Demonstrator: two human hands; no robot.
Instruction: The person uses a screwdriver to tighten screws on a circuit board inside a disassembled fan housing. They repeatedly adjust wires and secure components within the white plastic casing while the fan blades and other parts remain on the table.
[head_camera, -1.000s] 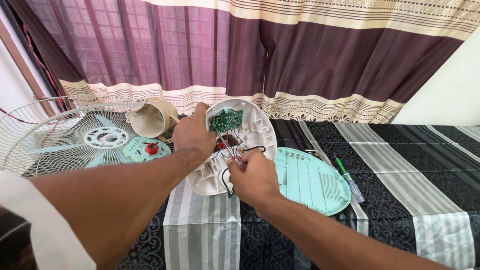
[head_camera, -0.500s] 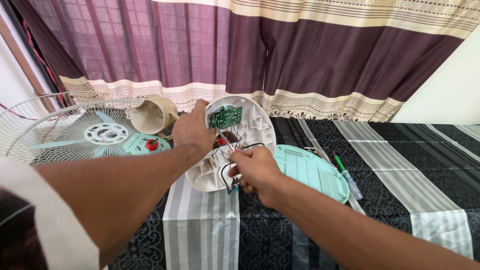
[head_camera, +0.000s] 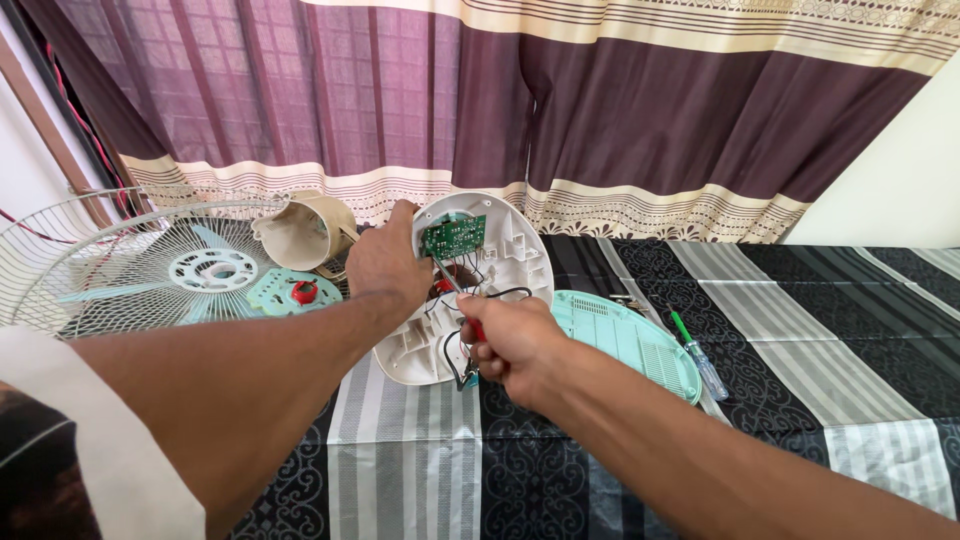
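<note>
1. Wire fan guard (head_camera: 120, 265): lies well left of the left hand's fingers, at the counter's (head_camera: 800, 300) left edge.
2. Left hand (head_camera: 385, 265): fingers clamped on the rim of the white housing shell (head_camera: 505, 265), propping it tilted; barely shifted over the last second.
3. Green circuit board (head_camera: 453, 236): just right of those fingers, inside the shell.
4. Right hand (head_camera: 505, 340): fingers closed on a screwdriver (head_camera: 458, 295), tip now raised to the board.
5. Teal cover (head_camera: 625, 340): beside the right fingers; open striped cloth beyond.

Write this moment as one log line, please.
left hand: grips white housing | right hand: screwdriver at green circuit board | nearby: teal cover, fan grille
</note>
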